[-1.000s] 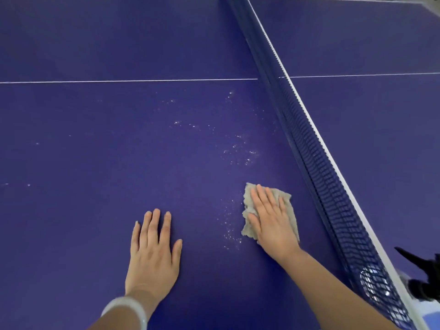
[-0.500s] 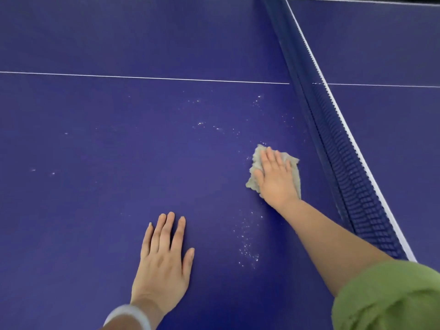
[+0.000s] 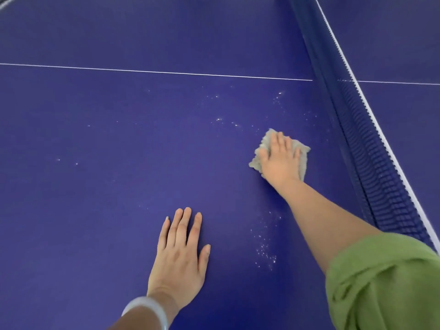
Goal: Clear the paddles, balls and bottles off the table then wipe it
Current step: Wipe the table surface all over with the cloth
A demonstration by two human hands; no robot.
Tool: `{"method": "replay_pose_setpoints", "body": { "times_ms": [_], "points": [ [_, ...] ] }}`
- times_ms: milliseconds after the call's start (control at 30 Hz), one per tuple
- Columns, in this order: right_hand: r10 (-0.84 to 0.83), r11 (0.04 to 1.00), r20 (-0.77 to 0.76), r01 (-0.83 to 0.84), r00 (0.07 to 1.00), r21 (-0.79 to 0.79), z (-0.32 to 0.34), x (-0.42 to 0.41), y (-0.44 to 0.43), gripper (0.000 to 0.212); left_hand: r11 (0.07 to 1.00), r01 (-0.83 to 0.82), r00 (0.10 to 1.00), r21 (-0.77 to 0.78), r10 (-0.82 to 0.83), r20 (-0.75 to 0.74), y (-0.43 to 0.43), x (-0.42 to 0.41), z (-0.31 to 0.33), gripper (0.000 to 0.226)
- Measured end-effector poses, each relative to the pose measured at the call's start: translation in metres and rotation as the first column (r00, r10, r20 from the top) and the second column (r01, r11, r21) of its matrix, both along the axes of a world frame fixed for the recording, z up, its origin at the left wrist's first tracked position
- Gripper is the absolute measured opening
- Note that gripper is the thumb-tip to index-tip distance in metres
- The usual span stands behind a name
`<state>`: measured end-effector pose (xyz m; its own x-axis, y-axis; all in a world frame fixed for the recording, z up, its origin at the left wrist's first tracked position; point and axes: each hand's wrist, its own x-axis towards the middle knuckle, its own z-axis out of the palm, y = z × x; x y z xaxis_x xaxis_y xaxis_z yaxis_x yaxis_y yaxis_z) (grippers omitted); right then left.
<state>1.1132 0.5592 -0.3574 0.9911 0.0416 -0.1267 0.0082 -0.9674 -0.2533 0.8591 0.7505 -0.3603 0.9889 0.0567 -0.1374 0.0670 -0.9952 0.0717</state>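
Head view: left hand [image 3: 181, 256], a pale bangle [image 3: 147, 310] at the wrist, lies flat with fingers straight on the blue tabletop [image 3: 95, 186]. White specks [image 3: 264, 248] dot the surface just to its right. Farther out the right hand [image 3: 279, 160], its arm in a green sleeve [image 3: 385, 282], presses flat on the cloth [image 3: 303, 154], fingers pointing away. The cloth is beige-grey, fuzzy and bunched into a rough square with no clear long axis, one corner toward the nearby net [image 3: 371, 148]. A white line [image 3: 166, 72] crosses beyond.
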Motion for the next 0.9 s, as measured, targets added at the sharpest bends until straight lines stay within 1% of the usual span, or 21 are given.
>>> {"method": "replay_pose_setpoints", "body": {
  "times_ms": [67,133,167,200,233,267,300,333,367,400,467,500,533,567,633,667,700,733,767,833,900],
  "points": [
    [0.263,0.965,-0.012,-0.263,0.965,-0.016,0.001,-0.024,0.030,0.063,1.000,-0.005,1.000,0.003,0.005,-0.003,0.000,-0.001,0.000,0.063],
    [0.504,0.862,-0.012,-0.504,0.864,-0.051,-0.003,-0.064,0.028,0.066,1.000,-0.011,1.000,0.010,0.011,0.002,0.000,0.000,0.002,0.063],
    [0.588,0.805,-0.024,-0.589,0.808,-0.070,-0.003,-0.079,0.015,0.066,1.000,-0.012,1.000,0.013,0.012,0.001,-0.001,0.000,0.003,0.063],
    [0.636,0.765,-0.033,-0.635,0.771,-0.104,-0.003,-0.086,-0.003,0.065,1.000,-0.011,1.000,0.013,0.011,-0.003,0.000,0.000,0.003,0.063],
    [0.643,0.750,-0.042,-0.640,0.765,-0.164,-0.004,-0.088,-0.023,0.066,1.000,-0.009,1.000,0.012,0.009,-0.006,0.000,0.000,0.002,0.063],
    [0.598,0.776,-0.034,-0.588,0.801,-0.228,-0.005,-0.087,-0.045,0.067,1.000,-0.008,1.000,0.011,0.008,-0.004,0.000,0.000,0.002,0.063],
    [0.502,0.830,-0.008,-0.484,0.865,-0.277,-0.006,-0.084,-0.069,0.068,1.000,-0.008,1.000,0.010,0.008,-0.002,0.000,0.000,0.002,0.063],
    [0.362,0.899,0.024,-0.342,0.932,-0.273,-0.005,-0.081,-0.091,0.068,1.000,-0.007,1.000,0.010,0.007,0.000,0.000,0.000,0.001,0.063],
    [0.203,0.955,0.038,-0.189,0.978,-0.229,-0.004,-0.079,-0.109,0.065,1.000,-0.006,1.000,0.008,0.006,-0.002,-0.001,0.001,0.002,0.064],
    [0.077,0.985,0.026,-0.072,0.997,-0.155,-0.004,-0.078,-0.117,0.064,1.000,-0.008,1.000,0.009,0.008,-0.003,-0.001,0.001,0.001,0.064],
    [-0.055,0.995,0.014,0.056,0.998,-0.082,-0.004,-0.079,-0.105,0.061,1.000,-0.010,1.000,0.017,0.010,-0.008,-0.001,0.000,0.001,0.064],
    [-0.051,0.995,0.024,0.052,0.998,-0.090,-0.006,-0.080,-0.089,0.059,1.000,-0.011,1.000,0.019,0.011,-0.008,-0.001,0.000,0.001,0.064],
    [0.012,0.995,0.031,-0.008,0.999,-0.101,-0.007,-0.082,-0.068,0.058,1.000,-0.012,1.000,0.020,0.012,-0.007,-0.001,0.000,0.001,0.064],
    [0.124,0.988,0.024,-0.121,0.992,-0.099,-0.007,-0.086,-0.048,0.059,1.000,-0.011,1.000,0.022,0.011,-0.005,-0.001,0.000,0.002,0.064],
    [0.371,0.926,-0.012,-0.370,0.929,-0.075,-0.007,-0.099,-0.023,0.060,1.000,-0.012,1.000,0.020,0.012,-0.003,-0.001,0.000,0.003,0.064],
    [0.447,0.891,-0.030,-0.448,0.894,-0.072,-0.006,-0.105,-0.023,0.061,1.000,-0.010,1.000,0.018,0.010,-0.001,-0.001,0.000,0.002,0.064],
    [0.481,0.873,-0.044,-0.483,0.876,-0.071,-0.004,-0.108,-0.033,0.061,1.000,-0.009,1.000,0.019,0.009,0.001,-0.001,0.000,0.002,0.064],
    [0.467,0.879,-0.050,-0.470,0.883,-0.075,-0.004,-0.111,-0.049,0.060,1.000,-0.007,1.000,0.021,0.006,0.005,-0.001,0.000,0.002,0.065],
    [0.402,0.911,-0.047,-0.405,0.914,-0.078,-0.005,-0.115,-0.067,0.058,1.000,-0.006,1.000,0.026,0.006,0.008,-0.001,0.000,0.002,0.065],
    [0.165,0.984,-0.028,-0.167,0.986,-0.064,-0.004,-0.133,-0.108,0.056,1.000,-0.006,1.000,0.025,0.005,0.008,-0.002,0.000,0.002,0.065],
    [-0.052,0.997,-0.019,0.051,0.998,-0.059,-0.001,-0.163,-0.131,0.061,1.000,-0.006,1.000,0.016,0.006,0.017,-0.002,0.001,0.001,0.065]
  ]
}}
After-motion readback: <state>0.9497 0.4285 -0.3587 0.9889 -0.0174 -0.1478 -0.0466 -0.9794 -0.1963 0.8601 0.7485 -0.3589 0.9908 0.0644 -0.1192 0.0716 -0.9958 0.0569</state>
